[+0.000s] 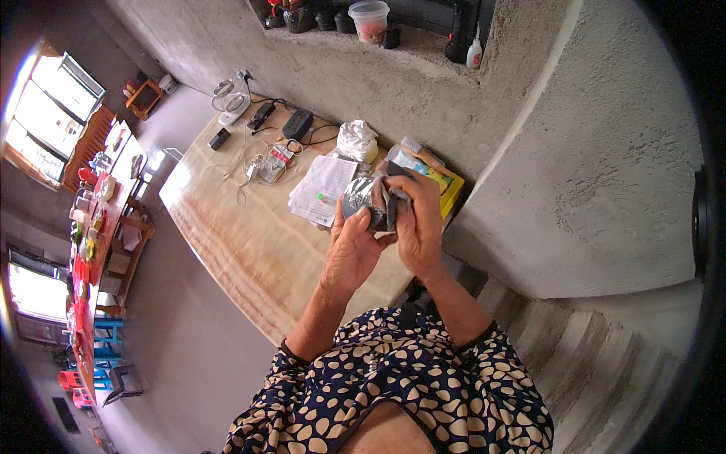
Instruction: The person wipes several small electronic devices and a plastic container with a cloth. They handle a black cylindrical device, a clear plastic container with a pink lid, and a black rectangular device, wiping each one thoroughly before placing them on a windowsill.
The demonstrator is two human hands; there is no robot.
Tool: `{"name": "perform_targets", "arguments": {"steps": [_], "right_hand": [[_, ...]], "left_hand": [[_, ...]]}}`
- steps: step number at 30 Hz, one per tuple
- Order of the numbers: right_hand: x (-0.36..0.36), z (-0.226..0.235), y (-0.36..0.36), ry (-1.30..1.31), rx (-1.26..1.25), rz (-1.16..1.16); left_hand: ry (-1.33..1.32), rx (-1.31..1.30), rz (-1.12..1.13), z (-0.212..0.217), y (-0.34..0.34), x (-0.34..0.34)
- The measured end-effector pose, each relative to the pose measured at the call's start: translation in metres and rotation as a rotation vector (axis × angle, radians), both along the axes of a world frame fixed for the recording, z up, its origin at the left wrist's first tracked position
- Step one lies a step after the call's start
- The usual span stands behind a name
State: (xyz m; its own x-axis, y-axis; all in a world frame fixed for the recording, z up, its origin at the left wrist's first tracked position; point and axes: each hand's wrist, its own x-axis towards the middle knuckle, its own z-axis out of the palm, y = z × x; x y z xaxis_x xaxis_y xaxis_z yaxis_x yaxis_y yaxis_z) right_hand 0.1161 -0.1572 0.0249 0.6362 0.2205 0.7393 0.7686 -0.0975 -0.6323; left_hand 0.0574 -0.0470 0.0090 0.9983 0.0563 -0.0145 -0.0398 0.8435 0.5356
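You hold the round dark roll (361, 198) tight in your left hand (352, 246) while your right hand (418, 219) pinches its loose dark strip (393, 204), so pull slowly and keep the roll steady.

Pale wooden counter (249, 242) against a concrete wall, carrying papers (321, 189), white cloth (355, 140), black chargers (297, 123), tangled cables (249, 163).

Daylight glares from the windows (45, 106) at left; rim dark, edges bent by fisheye.

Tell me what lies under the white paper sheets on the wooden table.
Under the white paper sheets only the wooden table shows. Anything beneath them is covered; the left hand hides their near corner.
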Motion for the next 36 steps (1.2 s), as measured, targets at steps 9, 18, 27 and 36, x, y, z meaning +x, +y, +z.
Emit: {"name": "perform_targets", "arguments": {"steps": [9, 18, 27, 36], "right_hand": [[0.050, 0.019, -0.004, 0.731, -0.136, 0.714], [0.016, 0.011, -0.036, 0.207, -0.084, 0.380], [-0.013, 0.040, -0.047, -0.194, -0.730, 0.429], [0.038, 0.005, -0.053, 0.821, -0.361, 0.635]], "left_hand": [[0.002, 0.234, -0.008, 0.005, 0.001, -0.006], [0.056, 0.483, 0.050, 0.003, 0.002, -0.005], [-0.147, 0.849, -0.117, -0.010, -0.010, -0.013], [-0.137, 0.789, -0.115, -0.005, -0.019, -0.013]]}}
